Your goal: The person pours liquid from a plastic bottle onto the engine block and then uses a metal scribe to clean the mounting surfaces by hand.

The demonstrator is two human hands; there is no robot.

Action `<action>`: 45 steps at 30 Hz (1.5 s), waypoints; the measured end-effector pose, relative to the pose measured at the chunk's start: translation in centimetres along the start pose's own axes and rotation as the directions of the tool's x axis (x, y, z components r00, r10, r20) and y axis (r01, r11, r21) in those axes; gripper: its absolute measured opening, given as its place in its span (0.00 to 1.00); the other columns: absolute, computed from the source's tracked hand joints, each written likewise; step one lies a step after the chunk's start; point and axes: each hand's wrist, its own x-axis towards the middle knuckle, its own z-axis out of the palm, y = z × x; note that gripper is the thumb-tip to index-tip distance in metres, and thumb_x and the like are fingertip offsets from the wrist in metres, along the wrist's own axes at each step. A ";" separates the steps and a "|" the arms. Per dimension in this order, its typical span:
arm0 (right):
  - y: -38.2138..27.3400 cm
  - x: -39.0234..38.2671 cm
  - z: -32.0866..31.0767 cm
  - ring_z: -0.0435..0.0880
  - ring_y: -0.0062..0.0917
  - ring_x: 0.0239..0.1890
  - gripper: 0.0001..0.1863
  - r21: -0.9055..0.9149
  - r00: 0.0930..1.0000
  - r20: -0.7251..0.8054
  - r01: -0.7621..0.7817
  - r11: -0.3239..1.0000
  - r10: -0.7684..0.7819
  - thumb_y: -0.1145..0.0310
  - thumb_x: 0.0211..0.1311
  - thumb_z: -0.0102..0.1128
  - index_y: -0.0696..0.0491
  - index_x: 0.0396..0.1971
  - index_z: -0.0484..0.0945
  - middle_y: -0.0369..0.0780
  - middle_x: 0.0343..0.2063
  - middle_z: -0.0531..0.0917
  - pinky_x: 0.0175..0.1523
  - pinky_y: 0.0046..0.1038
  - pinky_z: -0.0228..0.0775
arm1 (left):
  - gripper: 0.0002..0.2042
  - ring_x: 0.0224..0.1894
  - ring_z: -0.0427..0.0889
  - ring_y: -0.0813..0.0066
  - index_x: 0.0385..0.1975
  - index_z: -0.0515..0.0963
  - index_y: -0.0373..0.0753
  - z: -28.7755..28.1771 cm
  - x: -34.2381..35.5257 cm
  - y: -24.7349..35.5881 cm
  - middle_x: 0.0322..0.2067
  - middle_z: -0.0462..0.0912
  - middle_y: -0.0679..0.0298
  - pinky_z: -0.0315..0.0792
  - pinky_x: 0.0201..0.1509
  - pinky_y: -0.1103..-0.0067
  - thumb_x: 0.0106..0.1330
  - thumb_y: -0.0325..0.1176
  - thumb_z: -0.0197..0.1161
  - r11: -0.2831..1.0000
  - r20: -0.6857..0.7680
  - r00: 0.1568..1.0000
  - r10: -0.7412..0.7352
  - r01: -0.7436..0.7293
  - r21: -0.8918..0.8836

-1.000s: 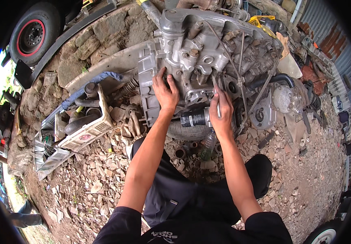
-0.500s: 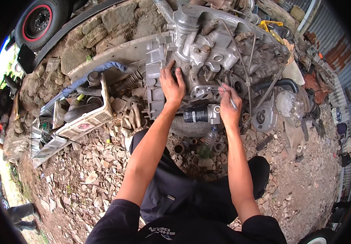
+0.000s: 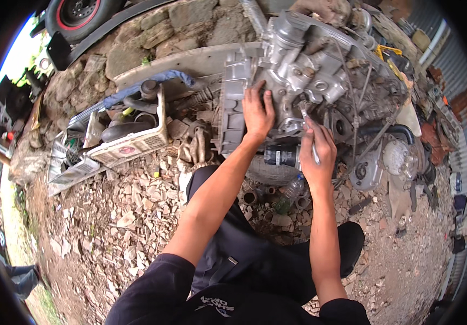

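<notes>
A grey metal engine (image 3: 309, 81) fills the upper middle of the view. My left hand (image 3: 257, 115) lies on its left part beside the ribbed casing (image 3: 235, 103), fingers stretched out and holding nothing. My right hand (image 3: 318, 146) is closed around a slim silver wrench (image 3: 316, 154). The wrench's upper end reaches the engine just above a round flange (image 3: 291, 125); what it touches there is too small to make out. Below the hands sits a black oil filter (image 3: 281, 155), its right end hidden by my right hand.
A white plastic crate (image 3: 133, 142) with hoses and parts stands left. A plastic bottle (image 3: 291, 196) and a tyre (image 3: 263, 172) lie under the engine. A round metal cover (image 3: 398, 157) is on the right. Broken stones (image 3: 130, 219) cover the ground, below a stone wall (image 3: 130, 59).
The whole view has shifted, so the engine and both hands appear farther right. My right hand has turned the wrench more upright. My left hand keeps its place on the engine.
</notes>
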 end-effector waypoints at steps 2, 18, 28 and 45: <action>2.0 0.2 2.5 0.83 0.47 0.43 0.18 -0.126 0.993 -0.002 0.120 0.985 -0.121 0.71 0.67 0.53 0.64 0.52 0.79 0.51 0.42 0.83 0.51 0.43 0.74 | 0.15 0.53 0.75 0.47 0.57 0.73 0.37 0.0 0.3 0.3 0.49 0.77 0.48 0.67 0.60 0.60 0.74 0.34 0.55 0.999 0.031 0.999 -0.022 0.023 -0.026; 1.9 1.0 1.8 0.82 0.48 0.45 0.17 -0.045 0.994 0.113 0.002 0.999 0.003 0.70 0.66 0.55 0.67 0.48 0.80 0.54 0.42 0.82 0.56 0.42 0.73 | 0.15 0.52 0.76 0.48 0.56 0.74 0.39 -0.4 0.5 -0.6 0.49 0.77 0.51 0.68 0.57 0.62 0.73 0.35 0.57 0.999 0.035 0.999 0.013 -0.012 -0.032; 1.5 1.5 0.7 0.82 0.49 0.46 0.16 -0.027 0.992 0.127 -0.014 1.000 0.018 0.70 0.66 0.56 0.64 0.49 0.80 0.54 0.41 0.83 0.56 0.42 0.72 | 0.14 0.52 0.76 0.50 0.55 0.75 0.39 -0.7 0.4 -0.6 0.48 0.78 0.52 0.68 0.55 0.62 0.73 0.34 0.57 0.999 0.028 0.999 0.015 -0.014 -0.036; 2.0 0.9 1.4 0.81 0.48 0.45 0.20 -0.113 0.986 0.111 0.137 0.984 -0.125 0.73 0.67 0.54 0.68 0.56 0.74 0.54 0.44 0.79 0.54 0.42 0.74 | 0.14 0.53 0.76 0.50 0.55 0.75 0.39 -0.5 0.7 -0.6 0.48 0.78 0.52 0.67 0.57 0.63 0.73 0.35 0.57 0.999 0.023 1.000 0.010 -0.009 -0.051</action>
